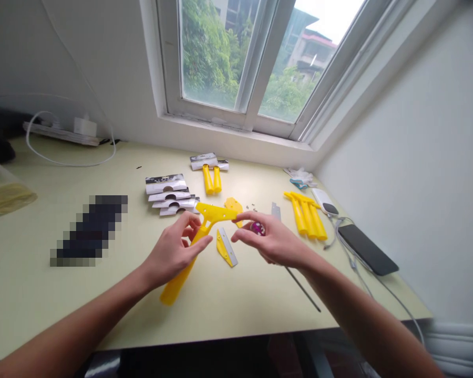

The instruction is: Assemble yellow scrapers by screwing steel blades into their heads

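Observation:
A yellow scraper handle (180, 278) with a triangular head slants up over the table. My left hand (173, 247) is closed around its neck, thumb on the near side. My right hand (276, 239) has a screwdriver (257, 228) with a purple end tucked in its palm. Its long dark shaft points down to the right. The right index fingertip touches the right corner of the scraper head. Below that head lies a yellow blade cover with a metal blade (227, 248). Yellow cover pieces (233, 205) and small screws (250, 207) lie behind, partly hidden by the hands.
Stacked cardboard sleeves (166, 184) stand behind my left hand. Two yellow handles (212, 179) with sleeves lie at the back. More yellow handles (306, 218) are on the right, near a phone (368, 249) and cables. Another blade (276, 211) lies behind my right hand.

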A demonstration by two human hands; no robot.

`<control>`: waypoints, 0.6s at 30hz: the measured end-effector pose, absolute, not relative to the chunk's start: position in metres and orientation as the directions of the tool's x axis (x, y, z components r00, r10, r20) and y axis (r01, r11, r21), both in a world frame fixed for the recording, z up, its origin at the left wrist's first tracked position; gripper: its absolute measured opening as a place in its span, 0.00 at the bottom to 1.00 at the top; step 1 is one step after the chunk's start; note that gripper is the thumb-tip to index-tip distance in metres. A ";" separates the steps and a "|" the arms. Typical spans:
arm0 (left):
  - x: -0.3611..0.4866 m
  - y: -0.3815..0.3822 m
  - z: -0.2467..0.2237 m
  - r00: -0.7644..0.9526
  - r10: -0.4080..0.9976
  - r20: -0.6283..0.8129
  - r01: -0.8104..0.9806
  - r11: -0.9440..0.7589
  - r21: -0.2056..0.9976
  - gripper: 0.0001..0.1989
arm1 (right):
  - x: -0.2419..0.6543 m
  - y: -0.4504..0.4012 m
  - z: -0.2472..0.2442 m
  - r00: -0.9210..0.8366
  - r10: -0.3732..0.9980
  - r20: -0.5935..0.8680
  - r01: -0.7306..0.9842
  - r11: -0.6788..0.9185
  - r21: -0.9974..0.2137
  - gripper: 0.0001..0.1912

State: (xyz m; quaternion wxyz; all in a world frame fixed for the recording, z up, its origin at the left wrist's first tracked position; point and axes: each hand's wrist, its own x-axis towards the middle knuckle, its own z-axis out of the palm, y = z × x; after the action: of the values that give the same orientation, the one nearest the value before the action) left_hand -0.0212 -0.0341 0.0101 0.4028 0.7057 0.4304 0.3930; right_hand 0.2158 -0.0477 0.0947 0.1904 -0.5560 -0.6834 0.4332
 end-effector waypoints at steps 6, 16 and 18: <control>-0.004 -0.052 0.005 0.526 0.826 0.204 0.202 -0.354 0.913 0.15 | 0.203 -0.048 0.084 -0.265 0.948 -0.174 0.418 -0.049 -0.907 0.14; -0.002 -0.036 -0.022 0.557 0.761 0.332 0.541 -0.636 0.550 0.33 | 0.378 -0.010 0.096 0.359 0.926 -0.116 0.468 -0.286 -0.836 0.16; 0.005 -0.035 -0.027 0.581 0.764 0.282 0.608 -0.637 0.473 0.39 | 0.419 0.000 0.096 0.455 0.879 -0.146 0.487 -0.382 -0.785 0.15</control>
State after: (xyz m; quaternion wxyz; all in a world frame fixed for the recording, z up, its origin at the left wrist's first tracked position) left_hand 0.0045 -0.0352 -0.0267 0.1648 0.8736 0.3926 0.2357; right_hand 0.4189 -0.0002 0.0959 0.3431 -0.7808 -0.4372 0.2855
